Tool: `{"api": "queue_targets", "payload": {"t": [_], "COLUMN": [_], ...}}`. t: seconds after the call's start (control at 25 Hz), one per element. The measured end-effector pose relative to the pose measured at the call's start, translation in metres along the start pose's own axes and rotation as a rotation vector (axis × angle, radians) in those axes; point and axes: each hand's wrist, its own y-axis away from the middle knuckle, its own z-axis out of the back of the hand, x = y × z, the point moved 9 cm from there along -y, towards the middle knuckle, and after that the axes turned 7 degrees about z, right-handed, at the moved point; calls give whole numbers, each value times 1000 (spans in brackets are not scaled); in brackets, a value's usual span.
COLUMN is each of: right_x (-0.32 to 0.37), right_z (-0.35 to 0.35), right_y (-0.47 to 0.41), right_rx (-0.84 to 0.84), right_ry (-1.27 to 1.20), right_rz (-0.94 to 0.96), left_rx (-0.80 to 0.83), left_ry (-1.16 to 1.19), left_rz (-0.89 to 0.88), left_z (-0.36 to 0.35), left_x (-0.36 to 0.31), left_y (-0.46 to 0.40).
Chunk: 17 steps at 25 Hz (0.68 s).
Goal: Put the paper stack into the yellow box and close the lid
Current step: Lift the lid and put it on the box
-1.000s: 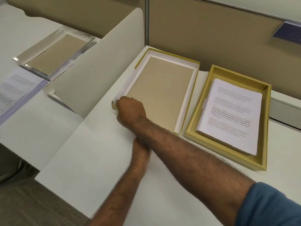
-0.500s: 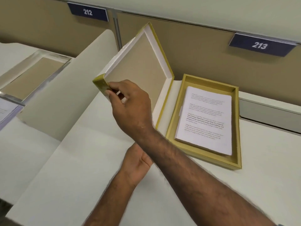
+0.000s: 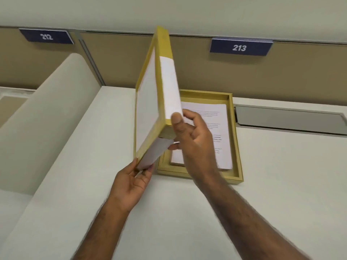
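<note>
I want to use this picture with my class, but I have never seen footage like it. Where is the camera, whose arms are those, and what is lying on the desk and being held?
There is no machine here. A camera worn on a person's head looks forward and down, so the two bare arms are the wearer's own. On the white desk lies an open yellow box with a paper stack inside. Both hands hold the box's lid, raised nearly upright on its edge: the right hand grips its near corner, and the left hand supports its lower corner with its fingers. Signs reading 212 and 213 hang on the partition behind.
</note>
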Motion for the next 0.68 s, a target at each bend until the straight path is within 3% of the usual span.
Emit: {"api": "queue_targets", "payload": {"t": [0.24, 0.68], "right_x": [-34, -97], "right_z": [82, 191], "right_y": [8, 19], "right_rx": [-291, -423], "right_ry": [0, -94], "right_rz": [-130, -293], "left_rx": [-66, -249], "left_ry": [-180, -743], "left_rz": [-66, -291], "left_z": [-9, -36], "left_x": [5, -7], "left_y": [-16, -26]}}
